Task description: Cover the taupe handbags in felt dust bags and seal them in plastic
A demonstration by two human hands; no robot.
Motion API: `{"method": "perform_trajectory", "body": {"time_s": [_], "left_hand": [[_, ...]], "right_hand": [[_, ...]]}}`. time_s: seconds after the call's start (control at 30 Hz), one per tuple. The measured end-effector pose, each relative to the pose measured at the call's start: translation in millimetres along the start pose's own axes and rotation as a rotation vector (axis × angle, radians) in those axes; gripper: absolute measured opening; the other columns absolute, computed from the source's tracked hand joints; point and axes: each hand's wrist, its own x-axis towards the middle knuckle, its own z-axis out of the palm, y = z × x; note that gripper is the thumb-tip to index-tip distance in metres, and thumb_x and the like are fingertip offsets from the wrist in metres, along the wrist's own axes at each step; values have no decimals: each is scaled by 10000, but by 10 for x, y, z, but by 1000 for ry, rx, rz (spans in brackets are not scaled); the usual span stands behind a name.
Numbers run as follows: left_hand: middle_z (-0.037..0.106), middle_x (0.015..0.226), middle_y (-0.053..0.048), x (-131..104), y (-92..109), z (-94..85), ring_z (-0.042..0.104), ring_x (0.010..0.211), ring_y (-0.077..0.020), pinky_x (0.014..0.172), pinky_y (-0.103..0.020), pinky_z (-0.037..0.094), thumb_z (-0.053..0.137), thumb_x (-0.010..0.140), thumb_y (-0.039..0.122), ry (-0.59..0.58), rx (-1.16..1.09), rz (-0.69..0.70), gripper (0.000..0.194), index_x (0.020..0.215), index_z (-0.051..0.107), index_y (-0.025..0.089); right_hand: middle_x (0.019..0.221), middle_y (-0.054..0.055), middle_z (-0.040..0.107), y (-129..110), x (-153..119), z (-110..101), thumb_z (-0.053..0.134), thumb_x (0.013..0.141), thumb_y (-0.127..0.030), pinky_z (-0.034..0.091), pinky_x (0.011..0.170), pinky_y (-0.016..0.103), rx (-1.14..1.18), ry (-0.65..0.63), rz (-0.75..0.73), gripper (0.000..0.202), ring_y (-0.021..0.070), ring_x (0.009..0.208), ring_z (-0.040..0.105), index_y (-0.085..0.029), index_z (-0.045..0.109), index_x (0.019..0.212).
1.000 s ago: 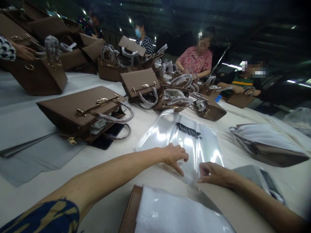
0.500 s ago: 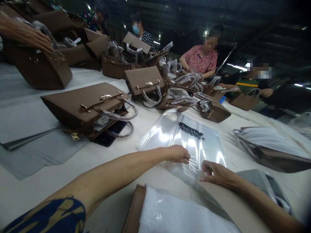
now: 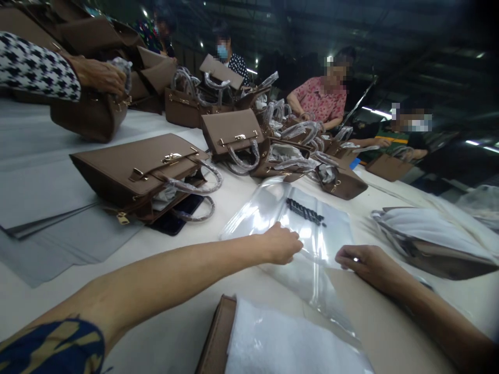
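Note:
Clear plastic bags (image 3: pixel 268 208) with black print lie in a glossy stack on the table ahead of me. My left hand (image 3: pixel 283 244) is closed at the stack's near part, fingers pinching the clear plastic. Just right of the plastic's edge, my right hand (image 3: pixel 360 261) has its thumb and fingers pressed together; what they grip, if anything, cannot be made out. Close in front of me stands a brown handbag (image 3: pixel 214 332), its side covered by white wrapping (image 3: pixel 284 337). A loose flap of plastic reaches down beside that wrapping.
A brown handbag (image 3: pixel 144 166) lies tilted on the left, partly over a dark phone (image 3: pixel 171 223). Grey sheets (image 3: pixel 70 241) lie beside it. Handbags with wrapped handles crowd the far side, where several people work. A co-worker's hand (image 3: pixel 99 75) holds a bag. Another wrapped handbag (image 3: pixel 444 254) lies right.
My right hand has moved right, away from my left, and its fingers have closed. My left hand has shifted slightly. On the left, the co-worker's hand and bag have moved right.

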Motion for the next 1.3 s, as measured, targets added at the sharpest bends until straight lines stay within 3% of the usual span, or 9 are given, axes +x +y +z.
{"method": "perform_trajectory", "body": {"time_s": [0.13,0.37,0.53,0.63,0.73,0.87,1.0,1.13,1.3], "left_hand": [[643,833,-85,-225,-167,-13,586,772,-214,723,-364,384,482,709,26,-40,83,-38,182,724,610,155],[662,768,-50,-621,-659,-168,579,781,-189,753,-316,369,559,694,110,-69,68,-65,116,704,640,192],[640,980,-50,-286,-315,-323,581,857,-209,734,-320,416,414,817,497,13,-55,-44,377,1026,589,237],[639,964,-88,33,11,-242,587,848,-258,691,-352,440,506,773,481,-41,-103,-9,356,941,617,187],[653,889,-92,235,155,-106,603,785,-247,614,-318,443,524,779,278,-88,-135,-50,161,802,640,167],[655,866,-67,298,69,-71,597,788,-216,601,-279,430,437,834,317,-42,-196,-120,241,810,640,189],[657,835,-36,339,-48,-154,585,779,-180,602,-238,400,455,828,334,13,-250,-109,235,818,650,204],[658,793,-17,398,-92,-198,575,734,-154,572,-218,367,479,817,323,62,-296,-85,221,801,660,197],[659,777,-10,425,-147,-258,570,733,-141,594,-205,363,513,800,299,134,-332,-77,195,774,665,179]], "right_hand": [[654,-1,583,113,22,47,493,760,-447,358,587,274,37,1,60,272,162,640,503,-198,544,662],[773,13,601,211,1,51,420,812,-517,392,713,285,236,-167,-8,382,191,774,534,-187,600,747],[782,16,610,127,-12,11,438,796,-536,396,740,296,253,-150,17,391,202,790,537,-190,619,770],[782,12,619,89,-26,32,436,798,-524,398,735,290,227,-140,5,376,202,786,542,-196,617,769],[781,17,624,106,-67,26,391,815,-534,402,720,291,179,-1,51,396,201,767,553,-202,603,783],[851,95,631,165,-171,-203,289,825,-594,395,788,373,74,378,378,520,276,855,562,-185,608,788],[1074,199,567,29,-308,-489,144,821,-669,322,904,452,95,532,519,719,386,1126,421,-131,616,892],[953,147,619,-243,-438,-333,171,833,-653,392,799,405,100,635,385,646,346,998,517,-183,611,780],[987,70,622,-298,-586,22,351,876,-459,448,715,306,-23,523,-142,356,211,835,591,-214,574,1007]]}}
